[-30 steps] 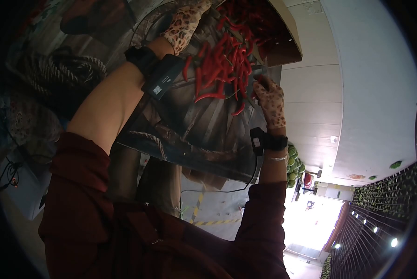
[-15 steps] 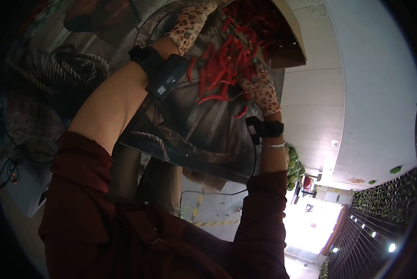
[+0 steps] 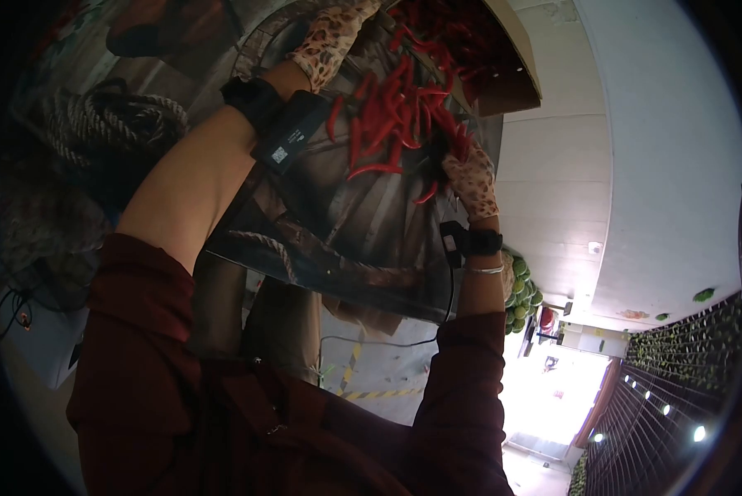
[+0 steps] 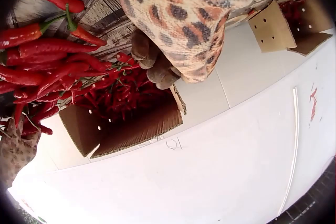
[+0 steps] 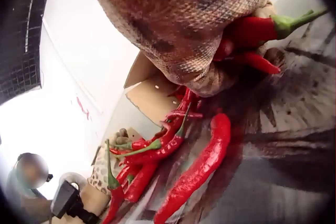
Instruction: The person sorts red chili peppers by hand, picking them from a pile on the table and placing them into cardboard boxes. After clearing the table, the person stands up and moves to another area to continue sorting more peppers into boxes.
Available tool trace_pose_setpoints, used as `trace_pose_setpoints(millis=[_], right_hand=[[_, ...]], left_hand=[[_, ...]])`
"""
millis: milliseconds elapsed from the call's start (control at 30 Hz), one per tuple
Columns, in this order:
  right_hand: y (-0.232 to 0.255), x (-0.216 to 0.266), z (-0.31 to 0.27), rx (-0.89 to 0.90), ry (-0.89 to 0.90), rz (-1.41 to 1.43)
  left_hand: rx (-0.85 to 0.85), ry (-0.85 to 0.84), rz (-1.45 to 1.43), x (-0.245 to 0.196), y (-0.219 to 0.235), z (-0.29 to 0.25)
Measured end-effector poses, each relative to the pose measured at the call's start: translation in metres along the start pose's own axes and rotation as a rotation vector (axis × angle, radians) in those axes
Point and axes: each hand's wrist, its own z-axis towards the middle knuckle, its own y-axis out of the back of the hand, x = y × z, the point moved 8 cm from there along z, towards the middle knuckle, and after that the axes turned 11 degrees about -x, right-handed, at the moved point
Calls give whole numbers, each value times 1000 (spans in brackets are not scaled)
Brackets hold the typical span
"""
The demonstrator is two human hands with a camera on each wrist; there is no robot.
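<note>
Red chili peppers [image 3: 387,116] with green stems lie heaped on a dark, wood-patterned surface [image 3: 338,223]. At the pile's right side my right hand [image 3: 473,186], in a leopard-print glove, grips several chili peppers [image 5: 252,32]; one stem sticks out past the fingers. Just below that hand a single bent chili [image 5: 202,166] lies on the surface. My left hand [image 3: 330,45], gloved alike, is beyond the pile, its brown fingertips [image 4: 163,74] curled at the rim of a cardboard box [image 4: 131,140]. That box lies on its side with chilies inside and spilling from its mouth.
A second cardboard box [image 4: 270,27] with red chilies stands farther along the pale wall. Coiled rope [image 3: 114,124] shows at the left. A black cable [image 3: 379,340] hangs from the right wrist camera. Green round fruit [image 3: 521,298] is piled beyond the right arm.
My right hand reached in toward the pile, then drew back a little toward me with chili peppers in its grip. The left hand has stayed at the box.
</note>
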Motion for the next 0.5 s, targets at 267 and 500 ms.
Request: trace_pose_setpoints(millis=[267,500], right_hand=[[18,-27,-40,24,-194,306],[19,-4,-76,157,-398,430]], left_hand=[[8,-9,1,-1,2,-5],[11,-11,-3,0,3,-5]])
